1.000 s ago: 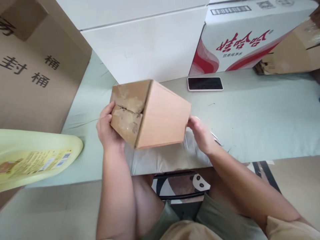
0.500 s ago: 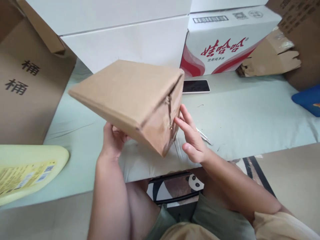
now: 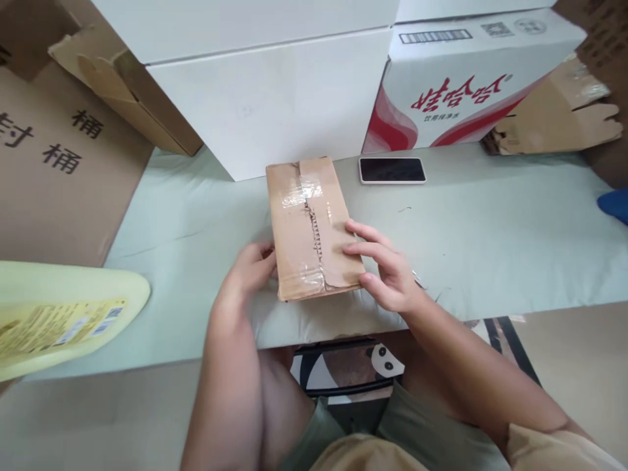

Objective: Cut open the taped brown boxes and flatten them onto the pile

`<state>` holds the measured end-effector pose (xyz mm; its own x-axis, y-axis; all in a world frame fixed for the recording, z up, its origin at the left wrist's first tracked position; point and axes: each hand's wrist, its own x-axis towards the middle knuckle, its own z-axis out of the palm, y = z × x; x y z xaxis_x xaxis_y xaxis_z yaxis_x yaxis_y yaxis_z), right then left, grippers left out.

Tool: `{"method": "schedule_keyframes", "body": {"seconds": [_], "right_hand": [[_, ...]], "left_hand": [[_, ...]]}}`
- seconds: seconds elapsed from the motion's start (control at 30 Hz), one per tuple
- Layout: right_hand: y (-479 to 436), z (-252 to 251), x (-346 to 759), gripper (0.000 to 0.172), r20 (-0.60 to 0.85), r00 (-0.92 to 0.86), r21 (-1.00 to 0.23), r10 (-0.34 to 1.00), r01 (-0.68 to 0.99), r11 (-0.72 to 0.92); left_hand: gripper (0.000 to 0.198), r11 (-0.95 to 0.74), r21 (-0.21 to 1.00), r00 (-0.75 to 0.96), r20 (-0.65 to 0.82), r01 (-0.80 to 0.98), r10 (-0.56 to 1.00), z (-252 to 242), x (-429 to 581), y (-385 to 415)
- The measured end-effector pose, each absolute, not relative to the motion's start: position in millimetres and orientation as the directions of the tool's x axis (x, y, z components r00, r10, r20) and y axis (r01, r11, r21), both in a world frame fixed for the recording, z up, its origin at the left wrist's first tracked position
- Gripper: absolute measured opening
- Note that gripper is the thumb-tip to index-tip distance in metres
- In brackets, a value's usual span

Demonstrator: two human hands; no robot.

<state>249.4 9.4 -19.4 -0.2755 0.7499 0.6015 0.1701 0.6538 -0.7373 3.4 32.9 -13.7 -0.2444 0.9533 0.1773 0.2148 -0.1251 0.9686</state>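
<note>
A small brown cardboard box (image 3: pixel 304 226) stands on the pale green surface (image 3: pixel 490 235) in front of me, its taped top seam facing up with a jagged slit along the middle. My left hand (image 3: pixel 250 271) presses against the box's left side, fingers curled at its lower edge. My right hand (image 3: pixel 383 265) rests on the box's right top edge, fingers spread flat over the flap. Both hands steady the box.
A dark phone (image 3: pixel 392 170) lies behind the box to the right. A big white box (image 3: pixel 275 98) and a red-and-white carton (image 3: pixel 466 78) stand at the back. A large brown carton (image 3: pixel 59 176) is at left, a yellow object (image 3: pixel 59 317) at the near left.
The box was held up and turned in the air; now it sits upright on the surface with the taped seam on top, both hands still on it.
</note>
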Motion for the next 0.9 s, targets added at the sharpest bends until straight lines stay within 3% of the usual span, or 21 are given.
{"method": "schedule_keyframes", "body": {"seconds": [0.17,0.37,0.53,0.77,0.83,0.9], "right_hand": [[8,-22,245,0.034,0.573,-0.264,-0.767,0.776,0.161,0.621],[8,-28,244,0.036,0.484,-0.257,-0.831,0.836,0.163,0.531],[9,-28,242,0.035,0.462,-0.248,-0.846,0.852,0.167,0.507],[8,-28,244,0.029,0.512,-0.267,-0.812,0.816,0.159,0.561],[11,-27,249,0.03,0.52,-0.2,-0.797,0.831,0.237,0.556],[15,-25,256,0.027,0.484,-0.062,-0.756,0.873,0.473,0.453]], "left_hand": [[0.058,-0.248,0.911,-0.26,0.34,0.329,0.904,-15,-11,44],[0.057,-0.542,0.739,0.063,0.568,0.4,0.821,-31,-25,53],[0.047,-0.611,0.664,0.107,0.634,0.431,0.766,-37,-20,55],[0.045,-0.602,0.675,0.084,0.633,0.428,0.77,-36,-17,53],[0.047,-0.591,0.68,0.082,0.624,0.434,0.777,-36,-17,52],[0.049,-0.584,0.683,0.076,0.62,0.438,0.781,-35,-17,51]]}}
